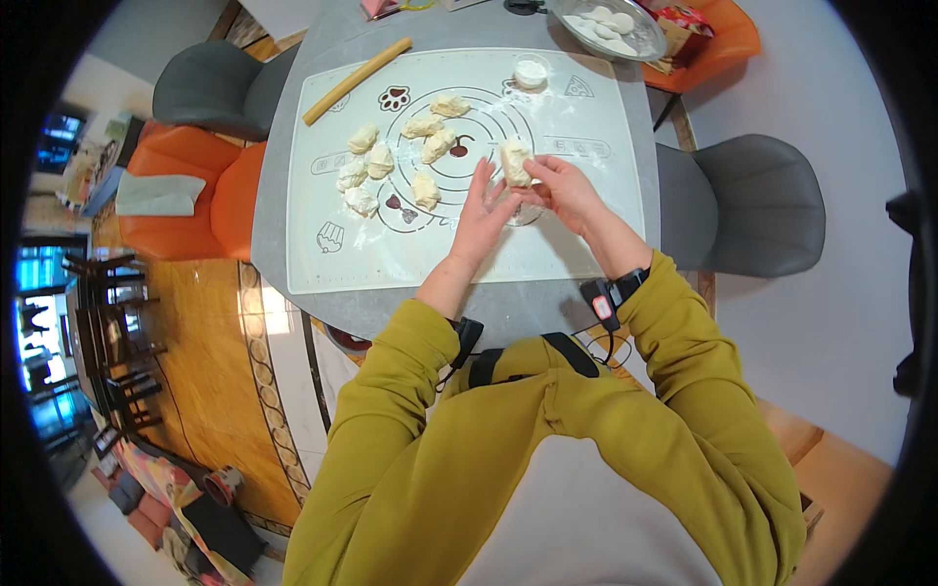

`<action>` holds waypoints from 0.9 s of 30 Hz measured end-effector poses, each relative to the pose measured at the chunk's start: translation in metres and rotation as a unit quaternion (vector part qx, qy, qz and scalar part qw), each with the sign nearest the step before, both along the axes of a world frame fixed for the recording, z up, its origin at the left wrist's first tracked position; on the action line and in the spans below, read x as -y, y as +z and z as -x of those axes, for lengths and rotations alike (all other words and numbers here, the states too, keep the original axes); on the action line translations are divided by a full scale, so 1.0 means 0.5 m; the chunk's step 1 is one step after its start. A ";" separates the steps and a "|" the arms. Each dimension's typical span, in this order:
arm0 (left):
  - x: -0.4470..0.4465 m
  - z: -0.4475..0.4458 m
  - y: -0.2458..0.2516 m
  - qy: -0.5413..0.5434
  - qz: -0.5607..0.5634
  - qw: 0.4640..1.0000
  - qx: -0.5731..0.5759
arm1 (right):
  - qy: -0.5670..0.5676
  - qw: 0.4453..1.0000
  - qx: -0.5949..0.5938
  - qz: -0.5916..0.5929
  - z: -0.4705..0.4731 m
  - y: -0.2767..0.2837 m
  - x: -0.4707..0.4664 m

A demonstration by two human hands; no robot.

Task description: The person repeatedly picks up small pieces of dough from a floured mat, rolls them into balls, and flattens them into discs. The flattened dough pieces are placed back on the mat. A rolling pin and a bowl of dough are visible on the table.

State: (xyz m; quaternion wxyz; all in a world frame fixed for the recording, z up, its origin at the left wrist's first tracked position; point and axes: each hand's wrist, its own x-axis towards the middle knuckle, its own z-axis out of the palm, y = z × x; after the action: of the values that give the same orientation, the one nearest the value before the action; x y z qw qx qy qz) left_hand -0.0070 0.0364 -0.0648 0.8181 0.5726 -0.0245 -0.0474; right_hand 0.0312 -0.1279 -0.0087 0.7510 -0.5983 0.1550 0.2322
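Between the thumb and fingers of my right hand is a pale, roughly oblong dough piece, held at its right side over the baking mat. My left hand is beside it on the left, fingers spread and nothing in its grasp. Its fingertips come close to the dough; whether they touch it is hard to tell. Further left on the mat lie several more dough lumps, among them a single dough piece nearest my left hand, a floured dough piece, and an upper dough piece.
A wooden rolling pin lies across the mat's far left corner. Near the far right edge is a small bowl of flour. Beyond it, a metal bowl holds white rounded pieces. Grey chairs and orange chairs flank the table.
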 end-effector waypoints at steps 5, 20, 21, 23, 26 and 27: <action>-0.034 -0.006 0.110 -0.158 0.049 0.976 -0.145 | 0.071 0.923 0.210 0.314 0.083 0.067 0.022; 0.042 0.015 0.160 -0.127 0.137 0.963 -0.192 | -0.022 0.961 0.259 0.094 0.124 0.085 0.027; 0.036 0.006 0.166 -0.108 0.098 0.972 -0.183 | 0.003 0.965 0.259 0.041 0.131 0.091 0.040; 0.031 0.000 0.184 -0.126 -0.044 0.986 -0.104 | 0.070 0.959 0.274 0.002 0.136 0.102 0.065; 0.049 -0.001 0.228 -0.162 -0.293 0.941 0.056 | 0.059 0.920 0.356 0.156 0.134 0.106 0.082; 0.066 0.004 0.244 -0.146 -0.211 0.966 0.008 | 0.023 0.906 0.378 0.189 0.130 0.105 0.082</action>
State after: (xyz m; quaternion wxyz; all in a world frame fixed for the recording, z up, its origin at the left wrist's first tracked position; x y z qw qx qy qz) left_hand -0.0092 0.0034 0.0570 0.6628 0.7227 -0.1044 -0.1658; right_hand -0.0338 -0.1687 0.0439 0.6209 -0.7751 -0.1136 -0.0280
